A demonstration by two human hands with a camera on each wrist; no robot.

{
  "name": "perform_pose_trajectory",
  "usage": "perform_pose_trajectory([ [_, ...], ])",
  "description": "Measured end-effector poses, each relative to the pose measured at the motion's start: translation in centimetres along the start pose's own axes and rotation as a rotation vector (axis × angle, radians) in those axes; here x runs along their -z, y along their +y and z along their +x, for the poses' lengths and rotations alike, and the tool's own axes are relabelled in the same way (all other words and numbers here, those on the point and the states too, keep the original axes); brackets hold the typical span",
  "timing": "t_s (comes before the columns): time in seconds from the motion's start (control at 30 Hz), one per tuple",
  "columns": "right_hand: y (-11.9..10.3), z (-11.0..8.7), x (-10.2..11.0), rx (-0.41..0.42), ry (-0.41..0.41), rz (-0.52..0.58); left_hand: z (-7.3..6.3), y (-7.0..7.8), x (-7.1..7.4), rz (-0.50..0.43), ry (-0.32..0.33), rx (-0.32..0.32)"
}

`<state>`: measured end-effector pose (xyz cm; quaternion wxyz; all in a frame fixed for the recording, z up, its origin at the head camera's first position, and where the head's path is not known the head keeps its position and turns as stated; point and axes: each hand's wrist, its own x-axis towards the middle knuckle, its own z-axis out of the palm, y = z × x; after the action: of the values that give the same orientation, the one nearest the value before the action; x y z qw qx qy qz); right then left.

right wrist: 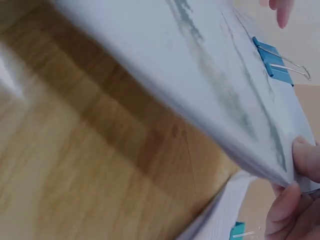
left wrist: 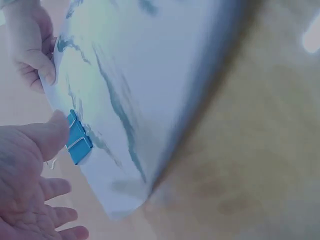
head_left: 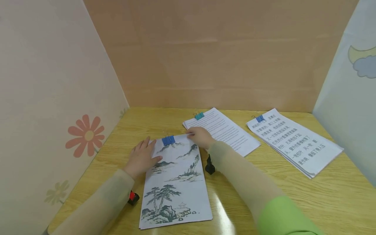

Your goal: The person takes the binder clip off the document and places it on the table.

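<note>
A stack of paper [head_left: 176, 182] printed with an ink landscape of mountains and pines lies nearest the person, held at its top edge by a blue binder clip [head_left: 168, 140]. My right hand [head_left: 201, 137] pinches the stack's top right corner between thumb and fingers, and the right wrist view shows this corner raised. My left hand [head_left: 140, 160] is at the upper left edge, fingers extended and spread. In the left wrist view, the left thumb comes right up to the clip [left wrist: 79, 137], while the other fingers hold nothing.
Behind the right hand lies a text-printed stack [head_left: 226, 130] with a teal binder clip [head_left: 199, 116]. Farther right is another stack [head_left: 293, 140] in large characters with a blue clip [head_left: 259, 118]. Walls enclose the wooden table [head_left: 241, 202] at the back and both sides.
</note>
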<state>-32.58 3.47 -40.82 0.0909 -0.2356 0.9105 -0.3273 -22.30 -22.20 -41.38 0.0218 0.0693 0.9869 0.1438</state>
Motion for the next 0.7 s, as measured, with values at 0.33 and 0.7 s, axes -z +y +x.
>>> perform_pose_trajectory([
  [0.33, 1.3, -1.8, 2.9, -0.026, 0.08, 0.082, 2.3, 2.7, 1.1, -0.125, 0.048, -0.065],
  [0.7, 2.9, -3.9, 5.7, -0.07, 0.119, 0.117, 5.3, 6.3, 2.4, -0.159, 0.059, -0.135],
])
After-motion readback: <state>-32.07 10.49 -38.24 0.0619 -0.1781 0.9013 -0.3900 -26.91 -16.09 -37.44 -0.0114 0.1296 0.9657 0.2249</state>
